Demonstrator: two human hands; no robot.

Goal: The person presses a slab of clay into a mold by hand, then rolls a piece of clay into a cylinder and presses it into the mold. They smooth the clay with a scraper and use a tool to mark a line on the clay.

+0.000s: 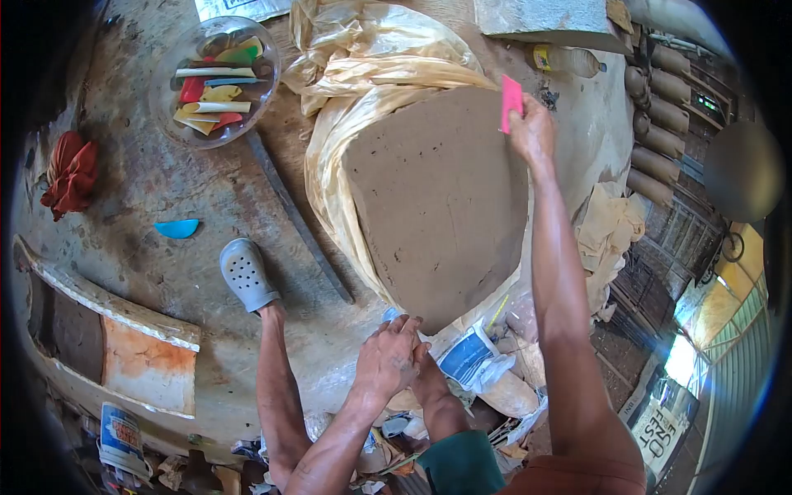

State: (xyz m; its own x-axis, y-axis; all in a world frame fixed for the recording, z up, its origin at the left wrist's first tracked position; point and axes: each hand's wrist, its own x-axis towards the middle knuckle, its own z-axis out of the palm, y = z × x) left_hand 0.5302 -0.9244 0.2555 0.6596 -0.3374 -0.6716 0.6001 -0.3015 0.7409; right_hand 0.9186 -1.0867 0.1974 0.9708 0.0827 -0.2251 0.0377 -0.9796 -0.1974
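A large grey-brown block of clay (445, 198) lies on the floor, with crumpled translucent plastic sheeting (330, 173) around its left and upper sides. Thumb and fingers of my right hand (535, 128) pinch a flat pink scraper (511, 103) at the block's upper right corner. By the block's bottom edge, my left hand (386, 359) rests over my lower leg or foot, its fingers loosely bent and holding no visible object. A clear round tub (268, 87) of coloured scraper pieces stands at the upper left.
A dark flat bar (297, 214) lies left of the block, near my grey clog (245, 272). Farther left are a blue half-round piece (176, 228), a red cloth (70, 175) and a curved mould (148, 322). A bottle (569, 60) lies at the upper right.
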